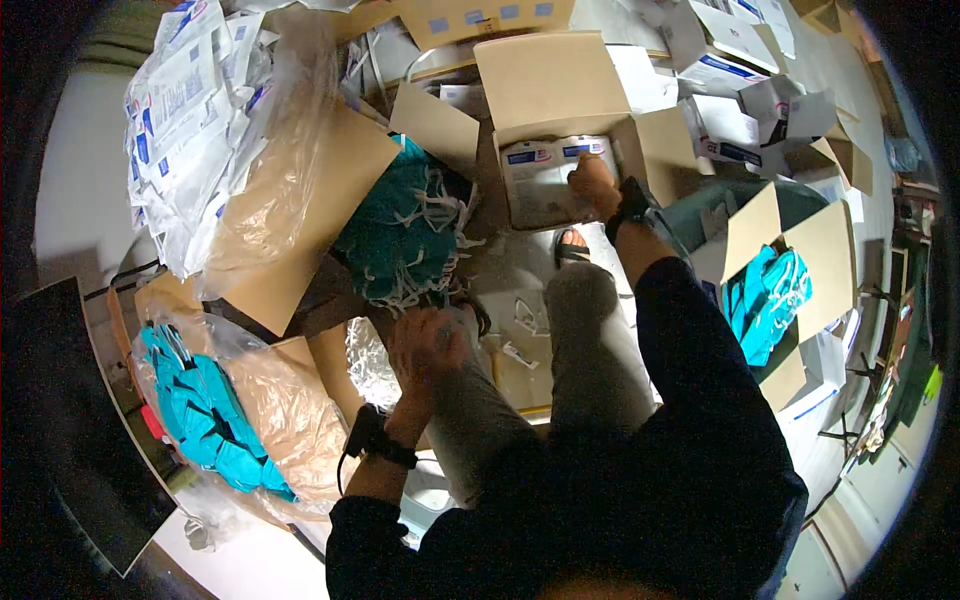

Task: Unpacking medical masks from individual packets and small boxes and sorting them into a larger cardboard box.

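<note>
My right hand [597, 187] reaches into an open cardboard box [552, 78], its fingers curled against flat white packets [540, 185] with blue labels that stand side by side inside. Whether those fingers pinch anything is hidden. Over my left knee rests my left hand [428, 343], fingers laid out loosely and nothing seen in them. Just beyond it hangs a heap of dark green cloth items with white straps [405, 235], piled at a cardboard box. Dark bands with small devices sit on both wrists.
At the left stands a plastic-lined box heaped with white packets [190, 130]; nearer is a lined box of teal cloth items [205, 410]. Another box with teal items [768, 300] stands right, beside a dark green bin [690, 210]. White cartons [725, 60] crowd the back right.
</note>
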The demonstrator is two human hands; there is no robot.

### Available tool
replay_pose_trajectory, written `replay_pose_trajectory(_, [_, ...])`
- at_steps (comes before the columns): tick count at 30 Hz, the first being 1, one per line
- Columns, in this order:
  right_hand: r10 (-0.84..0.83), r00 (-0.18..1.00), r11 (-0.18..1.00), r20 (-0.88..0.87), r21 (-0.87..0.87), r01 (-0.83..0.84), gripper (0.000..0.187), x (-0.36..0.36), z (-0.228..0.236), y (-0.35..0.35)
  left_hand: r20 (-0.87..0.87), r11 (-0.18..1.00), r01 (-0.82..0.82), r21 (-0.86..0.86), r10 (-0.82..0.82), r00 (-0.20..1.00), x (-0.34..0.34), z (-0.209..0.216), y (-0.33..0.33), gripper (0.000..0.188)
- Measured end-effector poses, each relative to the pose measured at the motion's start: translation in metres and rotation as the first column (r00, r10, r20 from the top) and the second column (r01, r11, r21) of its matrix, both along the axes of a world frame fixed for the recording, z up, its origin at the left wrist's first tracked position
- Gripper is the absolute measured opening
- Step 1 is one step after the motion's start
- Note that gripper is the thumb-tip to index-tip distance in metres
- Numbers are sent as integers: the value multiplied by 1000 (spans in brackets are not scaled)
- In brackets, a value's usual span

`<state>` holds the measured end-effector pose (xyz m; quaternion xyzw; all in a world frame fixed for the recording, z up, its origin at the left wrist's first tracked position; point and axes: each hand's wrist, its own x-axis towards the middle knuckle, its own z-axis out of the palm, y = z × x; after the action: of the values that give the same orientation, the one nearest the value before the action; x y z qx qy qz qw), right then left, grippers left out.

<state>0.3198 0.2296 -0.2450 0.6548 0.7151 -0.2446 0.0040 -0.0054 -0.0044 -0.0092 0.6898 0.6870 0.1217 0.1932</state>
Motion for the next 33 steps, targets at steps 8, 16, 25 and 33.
replay_pose_trajectory(8, [-253, 758, 967, 602, 145, 208, 59, 10, -101, 18, 17, 999, 14, 35, -14, 1000, 3, 7, 24, 28])
replay_pose_trajectory(16, [108, 629, 955, 770, 96, -281, 41, 17, -103, 14, 50, 999, -36, 17, 35, 998, -9, 2, 10, 28])
replay_pose_trajectory(25, [-231, 961, 970, -155, 36, 239, 39, 54, 14, 16, 54, 999, -54, -7, 54, 997, -2, 22, 9, 24])
replay_pose_trajectory(33, [-564, 287, 810, -774, -452, 373, 13, -4, 210, -51, 27, 994, -76, 80, 74, 997, -6, -3, -21, 31])
